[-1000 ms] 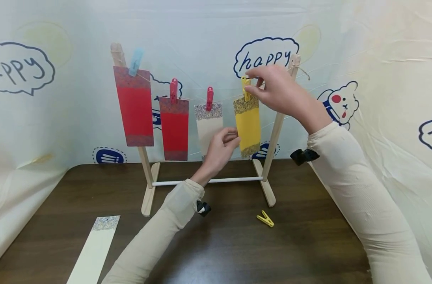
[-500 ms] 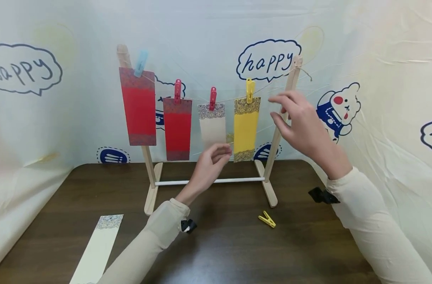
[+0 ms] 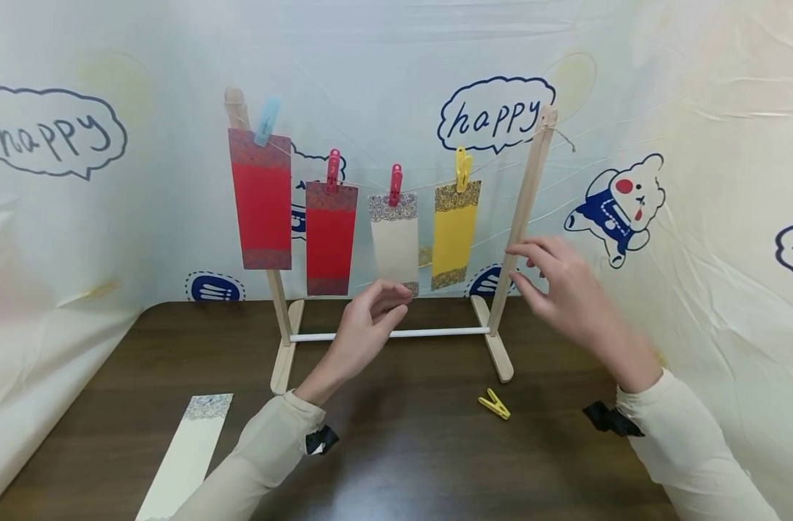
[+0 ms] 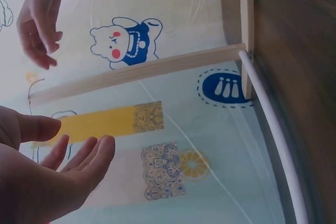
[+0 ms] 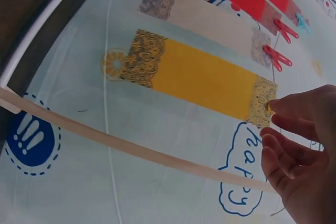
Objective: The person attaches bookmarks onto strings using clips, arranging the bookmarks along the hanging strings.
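Note:
Over the table, my left hand (image 3: 364,325) has loosely bent, empty fingers just below a white paper strip (image 3: 395,242). My right hand (image 3: 575,300) hangs by the right post with thumb and fingers apart, holding nothing. A yellow strip (image 3: 454,239) with patterned ends hangs from the string under a yellow clothespin (image 3: 462,174); in the right wrist view, fingertips partly cover that clip. Pink clothespins (image 3: 395,187) hold the white strip and the smaller red strip (image 3: 331,242). A light blue clothespin (image 3: 266,123) holds the larger red strip (image 3: 263,217).
A wooden stand (image 3: 529,181) with a white crossbar (image 3: 438,333) carries the string. On the dark table (image 3: 409,449) lie a yellow clothespin (image 3: 495,405) at the right and a white strip (image 3: 188,456) at the left. A printed sheet (image 3: 383,72) hangs behind.
My right hand has let go of the yellow clothespin and moved down and right. My left hand has left the yellow strip's edge, moving down and left. The yellow strip hangs freely.

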Demonstrator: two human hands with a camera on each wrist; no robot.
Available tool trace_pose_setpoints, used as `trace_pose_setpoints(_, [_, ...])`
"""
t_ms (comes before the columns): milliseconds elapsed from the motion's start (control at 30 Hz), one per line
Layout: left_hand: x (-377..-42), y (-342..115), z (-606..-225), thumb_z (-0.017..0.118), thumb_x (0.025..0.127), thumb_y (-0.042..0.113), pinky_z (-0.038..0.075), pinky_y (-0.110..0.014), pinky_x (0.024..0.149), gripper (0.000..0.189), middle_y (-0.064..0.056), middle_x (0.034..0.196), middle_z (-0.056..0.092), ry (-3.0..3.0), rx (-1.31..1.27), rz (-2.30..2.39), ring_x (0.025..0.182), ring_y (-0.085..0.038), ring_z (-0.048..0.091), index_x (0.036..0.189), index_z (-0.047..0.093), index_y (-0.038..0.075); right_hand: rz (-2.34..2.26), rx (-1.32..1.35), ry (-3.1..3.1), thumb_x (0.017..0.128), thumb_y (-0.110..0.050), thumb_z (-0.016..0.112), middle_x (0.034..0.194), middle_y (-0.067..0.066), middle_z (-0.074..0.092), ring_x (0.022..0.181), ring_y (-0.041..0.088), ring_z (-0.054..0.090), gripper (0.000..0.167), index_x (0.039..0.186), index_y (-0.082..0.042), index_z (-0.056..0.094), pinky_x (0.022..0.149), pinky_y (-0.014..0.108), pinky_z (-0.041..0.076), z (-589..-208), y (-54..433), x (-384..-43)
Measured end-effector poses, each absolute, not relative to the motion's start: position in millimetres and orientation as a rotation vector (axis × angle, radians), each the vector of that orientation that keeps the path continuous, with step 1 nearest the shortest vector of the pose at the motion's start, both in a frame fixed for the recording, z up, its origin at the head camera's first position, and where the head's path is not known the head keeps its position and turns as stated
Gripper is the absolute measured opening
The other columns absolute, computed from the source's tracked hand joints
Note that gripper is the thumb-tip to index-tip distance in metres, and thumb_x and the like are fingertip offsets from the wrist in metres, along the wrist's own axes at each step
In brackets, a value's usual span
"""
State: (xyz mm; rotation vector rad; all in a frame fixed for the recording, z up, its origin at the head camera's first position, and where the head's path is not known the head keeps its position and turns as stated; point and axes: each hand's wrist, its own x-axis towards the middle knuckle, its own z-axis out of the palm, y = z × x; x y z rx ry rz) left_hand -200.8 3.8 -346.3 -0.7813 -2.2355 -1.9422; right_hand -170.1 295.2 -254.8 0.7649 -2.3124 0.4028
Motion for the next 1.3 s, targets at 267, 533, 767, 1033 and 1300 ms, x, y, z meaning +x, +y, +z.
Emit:
trace_pose_setpoints(267, [-183.2, -9.4, -348.6, 0.065, 0.096, 0.007, 0.050, -0.036, 0.099, 0.022, 0.001, 0.121, 0.064, -2.331, -0.730, -1.823, 0.116, -0.014, 0.062, 0.117, 0.061, 0.010, 0.428, 0.747, -2.358, 0.084, -0.001, 0.076, 0.112, 0.013, 0.069, 0.097, 0.027, 0.064, 0.033, 0.116, -0.002, 0.068, 0.075, 0.044, 0.057, -279.4, 297.5, -152.5])
trace_pose_setpoints(533, [-165.3, -30.1, -359.0, 0.067, 0.094, 0.006, 0.054, -0.036, 0.094, 0.019, 0.001, 0.122, 0.064, -2.368, -0.686, -1.787, 0.117, -0.014, 0.061, 0.112, 0.062, 0.011, 0.488, 0.677, -2.430, 0.085, -0.001, 0.075, 0.108, 0.012, 0.069, 0.095, 0.026, 0.064, 0.030, 0.114, -0.002, 0.069, 0.077, 0.045, 0.055, -310.1, 307.6, -143.5])
trace_pose_setpoints(767, [-151.1, -52.8, -376.2, 0.069, 0.093, 0.005, 0.051, -0.045, 0.098, 0.023, 0.000, 0.121, 0.064, -2.407, -0.629, -1.728, 0.117, -0.020, 0.062, 0.114, 0.062, 0.012, 0.518, 0.642, -2.474, 0.086, -0.003, 0.075, 0.109, 0.008, 0.069, 0.096, 0.021, 0.062, 0.030, 0.115, -0.003, 0.068, 0.072, 0.041, 0.055, -336.7, 312.2, -137.5])
trace_pose_setpoints(1033, [-136.6, -76.7, -393.7, 0.068, 0.092, 0.000, 0.054, -0.040, 0.093, 0.024, 0.000, 0.121, 0.065, -2.435, -0.573, -1.640, 0.113, -0.021, 0.063, 0.112, 0.062, 0.012, 0.567, 0.600, -2.527, 0.085, -0.002, 0.075, 0.109, 0.007, 0.069, 0.100, 0.021, 0.062, 0.030, 0.114, -0.004, 0.069, 0.076, 0.043, 0.054, -366.5, 314.6, -124.3])
trace_pose_setpoints(1300, [-116.2, -99.6, -406.6, 0.069, 0.093, 0.004, 0.055, -0.044, 0.090, 0.021, 0.002, 0.121, 0.066, -2.501, -0.473, -1.542, 0.112, -0.020, 0.063, 0.111, 0.064, 0.013, 0.622, 0.553, -2.554, 0.084, -0.002, 0.077, 0.102, 0.001, 0.069, 0.090, 0.015, 0.063, 0.029, 0.112, -0.006, 0.070, 0.070, 0.035, 0.056, -393.6, 312.9, -113.4])
